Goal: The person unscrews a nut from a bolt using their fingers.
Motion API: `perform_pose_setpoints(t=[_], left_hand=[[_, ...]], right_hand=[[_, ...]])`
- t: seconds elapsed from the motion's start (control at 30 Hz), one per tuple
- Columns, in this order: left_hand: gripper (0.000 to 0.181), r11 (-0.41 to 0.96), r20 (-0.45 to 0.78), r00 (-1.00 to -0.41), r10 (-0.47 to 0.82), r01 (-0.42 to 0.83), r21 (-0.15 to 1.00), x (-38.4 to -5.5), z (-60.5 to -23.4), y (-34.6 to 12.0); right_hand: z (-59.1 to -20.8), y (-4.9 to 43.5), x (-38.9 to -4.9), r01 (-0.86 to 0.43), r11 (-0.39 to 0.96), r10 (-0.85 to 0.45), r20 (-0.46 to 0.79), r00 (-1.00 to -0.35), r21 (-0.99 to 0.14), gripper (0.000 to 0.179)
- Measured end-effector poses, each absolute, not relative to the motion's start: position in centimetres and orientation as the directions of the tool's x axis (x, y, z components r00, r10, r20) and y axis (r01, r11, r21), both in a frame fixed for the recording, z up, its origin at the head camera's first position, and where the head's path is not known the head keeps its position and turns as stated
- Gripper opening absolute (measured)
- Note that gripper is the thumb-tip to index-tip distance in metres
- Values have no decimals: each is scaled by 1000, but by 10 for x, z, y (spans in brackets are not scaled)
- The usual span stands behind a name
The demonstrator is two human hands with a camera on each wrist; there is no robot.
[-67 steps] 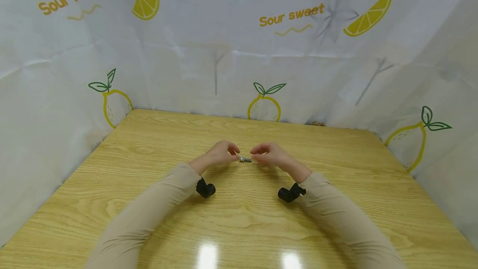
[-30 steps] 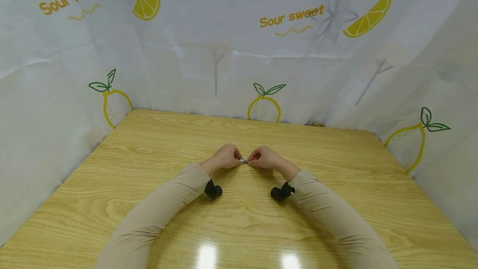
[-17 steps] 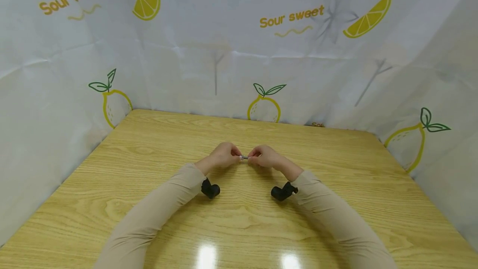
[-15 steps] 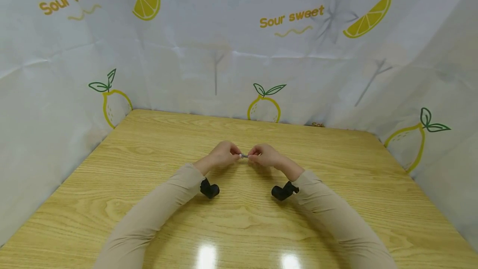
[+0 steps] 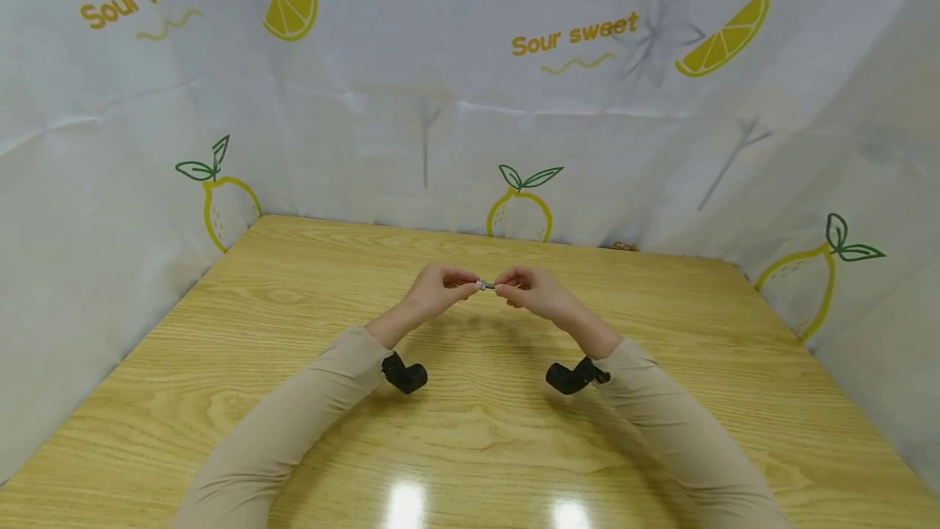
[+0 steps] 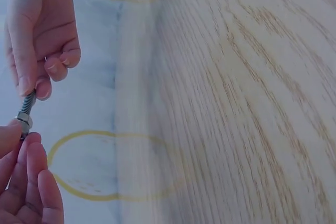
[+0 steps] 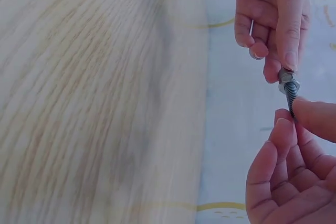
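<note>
Between my hands, a silver bolt (image 5: 489, 286) is held roughly level above the table. My left hand (image 5: 435, 292) pinches its head end between thumb and fingertips. At the opposite end, my right hand (image 5: 539, 294) pinches the tip of the threaded shank (image 7: 291, 94). A hex nut (image 7: 289, 84) sits on the bolt close to the head, seen also in the left wrist view as a nut (image 6: 24, 118) beside the left thumb. Bare thread shows between the nut and the right fingertips. The other fingers of both hands are loosely curled.
The wood-grain table (image 5: 470, 431) stretches out below the hands, with their shadows on it. A white curtain (image 5: 367, 137) printed with lemons closes off the back and sides. Black wrist mounts (image 5: 405, 374) hang under both beige sleeves (image 5: 294, 423).
The bolt lay on the table between parted fingers at first. Both hands then took hold of its ends, lifted it and carried it slightly farther away.
</note>
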State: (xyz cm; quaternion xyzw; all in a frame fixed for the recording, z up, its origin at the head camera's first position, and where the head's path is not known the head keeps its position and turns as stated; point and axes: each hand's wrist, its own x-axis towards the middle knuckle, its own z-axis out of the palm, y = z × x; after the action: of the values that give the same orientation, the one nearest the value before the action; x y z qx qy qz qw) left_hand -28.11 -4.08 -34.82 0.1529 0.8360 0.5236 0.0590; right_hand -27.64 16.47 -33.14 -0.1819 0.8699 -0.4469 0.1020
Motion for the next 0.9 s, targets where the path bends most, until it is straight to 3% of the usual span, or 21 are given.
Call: perform_pose_setpoints(t=[0.47, 0.9], left_hand=[[26, 318, 92, -942, 322, 199, 927, -267, -337, -43], [24, 259, 254, -899, 358, 356, 898, -255, -339, -42]], right_hand=[[-318, 168, -262, -223, 458, -392, 29, -919, -861, 31], [-317, 159, -249, -288, 442, -441, 74, -895, -849, 32]])
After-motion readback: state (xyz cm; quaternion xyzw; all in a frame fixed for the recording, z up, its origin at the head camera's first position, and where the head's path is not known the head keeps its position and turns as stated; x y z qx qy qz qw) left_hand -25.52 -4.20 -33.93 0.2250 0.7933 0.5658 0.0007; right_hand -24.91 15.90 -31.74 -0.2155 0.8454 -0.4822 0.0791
